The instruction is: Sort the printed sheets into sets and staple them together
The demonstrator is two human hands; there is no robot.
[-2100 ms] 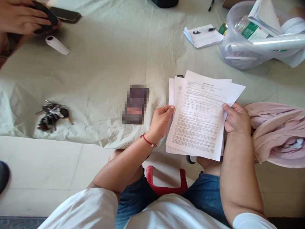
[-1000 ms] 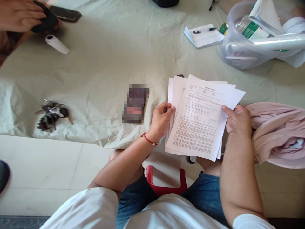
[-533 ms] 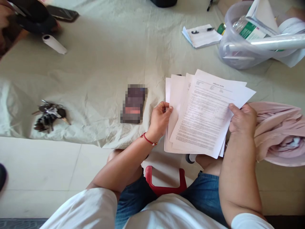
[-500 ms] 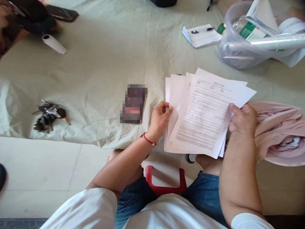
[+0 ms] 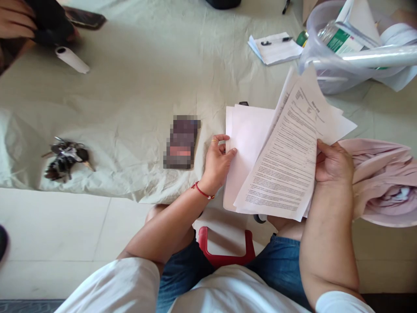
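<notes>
Several printed sheets (image 5: 280, 169) are gripped at their right edge by my right hand (image 5: 334, 161), the thumb on top. They tilt up off the pale sheets (image 5: 246, 134) underneath. My left hand (image 5: 219, 161) pinches the left edge of those lower sheets between thumb and fingers. A dark object peeks out behind their top edge, mostly hidden. Left of my left hand lies a phone (image 5: 181, 143), its screen blurred out. To the right of my right hand is a bundle of pink cloth (image 5: 384, 174).
On the cloth-covered table (image 5: 140, 87) are a bunch of keys (image 5: 67, 158), a white roll (image 5: 72, 60) and a notepad with a pen (image 5: 276, 48). A clear plastic basket (image 5: 321, 80) stands at the back right. Another person's hand (image 5: 16, 19) is at the top left. A red stool (image 5: 224, 258) sits below.
The upper printed sheets have been lifted and tilted to the right, uncovering more of the lower sheets. My hands stay nearly in place. The other person's hand shows more at top left.
</notes>
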